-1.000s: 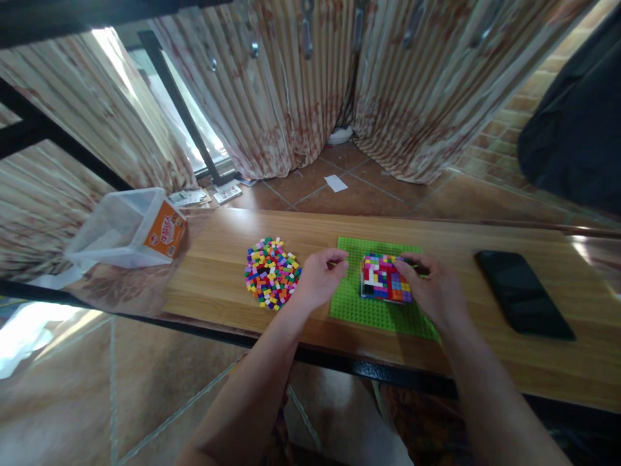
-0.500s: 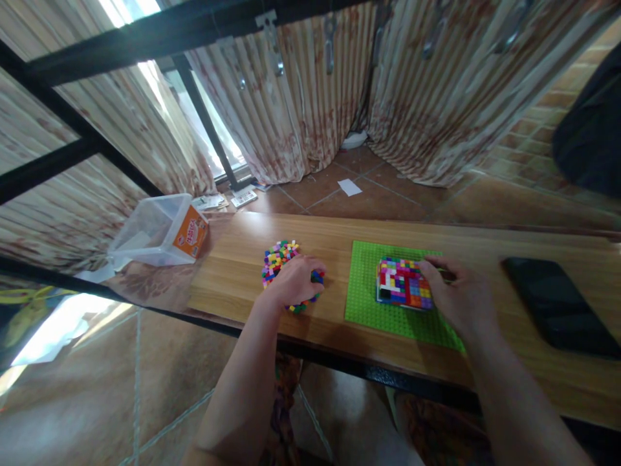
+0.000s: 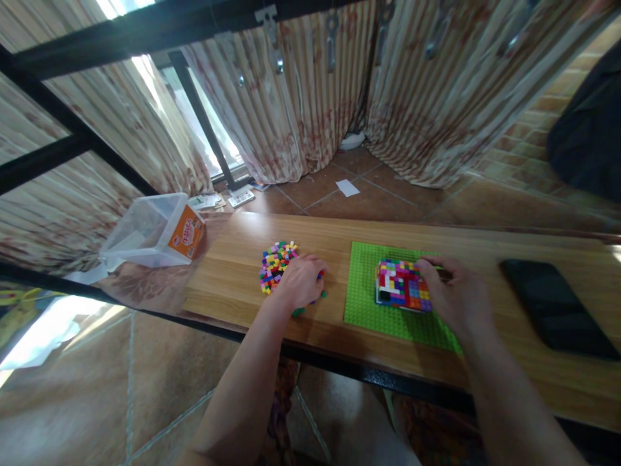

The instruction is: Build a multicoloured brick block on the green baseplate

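Note:
On the left of the table, a loose pile of small coloured toy bricks [image 3: 275, 266] lies beside and partly under my left hand [image 3: 305, 279]. That hand is bent downward with its fingers curled in at the pile's right side; what they hold, if anything, is hidden. Across from it, a rectangular block built of many-coloured toy bricks [image 3: 403, 285] sits on a green studded baseplate [image 3: 363, 310]. My right hand [image 3: 453, 294] grips the block's right end, the thumb on its upper right corner and the other fingers bent behind, partly hidden.
A black phone [image 3: 557, 307] lies on the wooden table [image 3: 233, 272] to the right of the baseplate. Past the table's left end stands a clear plastic bin [image 3: 145, 233] with an orange label. A white paper [image 3: 348, 188] lies on the tiled floor, before curtains [image 3: 301, 116].
My left hand has shifted slightly right over the pile, so more bricks show on its left. My right hand stays at the block's right end. The view has moved slightly.

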`<control>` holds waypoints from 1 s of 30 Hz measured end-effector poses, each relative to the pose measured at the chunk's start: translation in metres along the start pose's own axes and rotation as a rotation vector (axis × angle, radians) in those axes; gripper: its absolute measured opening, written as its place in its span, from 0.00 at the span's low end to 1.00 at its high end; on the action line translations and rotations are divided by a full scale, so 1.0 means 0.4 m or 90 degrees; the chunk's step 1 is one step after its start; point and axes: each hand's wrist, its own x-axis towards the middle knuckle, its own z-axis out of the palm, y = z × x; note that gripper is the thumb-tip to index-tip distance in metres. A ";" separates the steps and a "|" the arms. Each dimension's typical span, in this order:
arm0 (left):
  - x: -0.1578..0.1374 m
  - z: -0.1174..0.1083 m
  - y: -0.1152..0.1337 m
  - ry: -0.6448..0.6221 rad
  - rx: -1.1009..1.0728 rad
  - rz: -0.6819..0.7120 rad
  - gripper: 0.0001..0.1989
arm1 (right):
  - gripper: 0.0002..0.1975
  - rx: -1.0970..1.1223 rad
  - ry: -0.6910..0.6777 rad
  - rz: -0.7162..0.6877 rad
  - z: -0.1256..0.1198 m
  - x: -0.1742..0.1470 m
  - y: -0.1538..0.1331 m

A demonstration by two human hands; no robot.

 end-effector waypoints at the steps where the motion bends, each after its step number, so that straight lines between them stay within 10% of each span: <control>1: 0.002 0.000 0.001 0.005 -0.006 0.000 0.13 | 0.19 0.004 0.004 -0.003 0.000 0.000 0.002; 6: 0.008 -0.006 0.007 0.076 -0.177 -0.005 0.11 | 0.18 0.013 0.056 -0.015 -0.006 0.002 -0.001; 10: 0.018 -0.002 0.041 0.118 -0.567 -0.061 0.10 | 0.13 0.101 0.100 -0.107 -0.008 -0.011 -0.028; 16: 0.036 0.026 0.135 -0.048 -1.139 -0.154 0.17 | 0.12 0.226 -0.104 -0.236 0.005 -0.054 -0.096; 23: 0.046 0.034 0.185 -0.141 -1.243 -0.124 0.20 | 0.09 0.285 -0.180 -0.220 -0.010 -0.062 -0.107; 30: 0.052 0.044 0.185 -0.082 -1.221 -0.166 0.16 | 0.06 0.291 -0.031 -0.113 -0.060 -0.028 -0.048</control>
